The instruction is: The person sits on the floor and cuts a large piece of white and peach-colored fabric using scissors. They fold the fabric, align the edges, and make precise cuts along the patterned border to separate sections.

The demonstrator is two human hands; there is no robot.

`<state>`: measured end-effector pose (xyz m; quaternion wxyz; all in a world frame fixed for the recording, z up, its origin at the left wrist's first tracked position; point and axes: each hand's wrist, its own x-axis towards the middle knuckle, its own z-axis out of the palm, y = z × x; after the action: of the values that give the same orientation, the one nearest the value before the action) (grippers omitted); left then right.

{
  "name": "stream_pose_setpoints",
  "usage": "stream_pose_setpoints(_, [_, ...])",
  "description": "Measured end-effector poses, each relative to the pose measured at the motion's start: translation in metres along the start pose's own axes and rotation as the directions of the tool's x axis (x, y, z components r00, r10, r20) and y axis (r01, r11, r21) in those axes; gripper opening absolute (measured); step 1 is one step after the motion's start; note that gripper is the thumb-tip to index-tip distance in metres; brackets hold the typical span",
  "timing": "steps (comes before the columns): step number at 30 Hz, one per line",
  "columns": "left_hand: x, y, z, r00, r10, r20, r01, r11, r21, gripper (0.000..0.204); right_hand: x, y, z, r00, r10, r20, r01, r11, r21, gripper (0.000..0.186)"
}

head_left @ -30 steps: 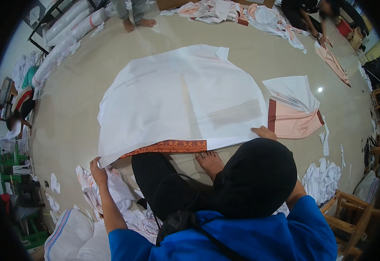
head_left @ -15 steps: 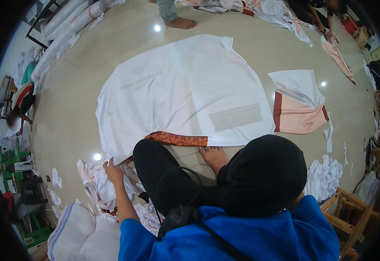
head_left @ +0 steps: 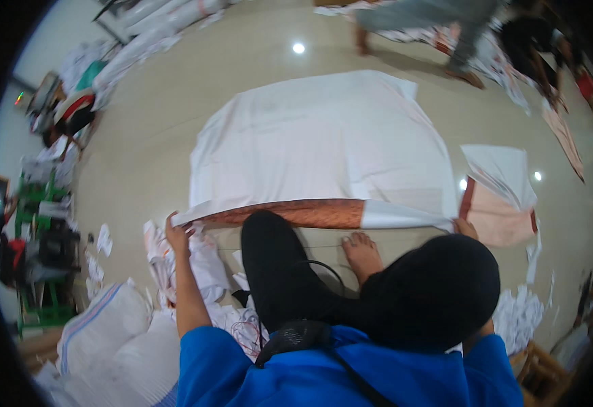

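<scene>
A large white fabric sheet (head_left: 283, 152) lies spread over the floor in front of me. Its near edge is pulled fairly straight, with a reddish-brown patterned strip (head_left: 310, 213) showing along the left and middle. At the near left corner, my left hand (head_left: 178, 234) pinches the fabric. My right hand (head_left: 466, 228) is closed at the near right corner, partly hidden by my knee. A smaller white and peach fabric piece (head_left: 503, 220) with dark red edging lies just beyond my right hand.
Crumpled fabric pieces (head_left: 205, 261) and white sacks (head_left: 106, 332) are at my left. A white cloth heap (head_left: 519, 319) lies at my right. Across the far side a person in grey trousers (head_left: 432, 20) steps past; another person (head_left: 537, 54) bends over a peach strip (head_left: 564, 139).
My right hand has come into view at the sheet's right corner. The near edge is drawn straighter, showing more patterned strip. The person in grey trousers has walked to the right.
</scene>
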<state>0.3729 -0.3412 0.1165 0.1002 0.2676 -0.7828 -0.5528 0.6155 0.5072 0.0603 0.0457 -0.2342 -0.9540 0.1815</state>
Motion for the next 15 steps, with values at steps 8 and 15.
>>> stream_pose_setpoints(8, [-0.005,0.008,-0.025,0.973,0.227,-0.028,-0.225,0.971,0.081,0.044,0.02,0.007,-0.032,0.991,0.026,-0.131,-0.037,0.996,-0.079,0.021])
stream_pose_setpoints(15, [0.103,0.038,0.043,0.988,0.039,0.151,-0.056,0.992,0.111,0.041,0.188,-0.029,-0.005,0.93,0.1,0.355,-0.36,0.457,0.814,0.029])
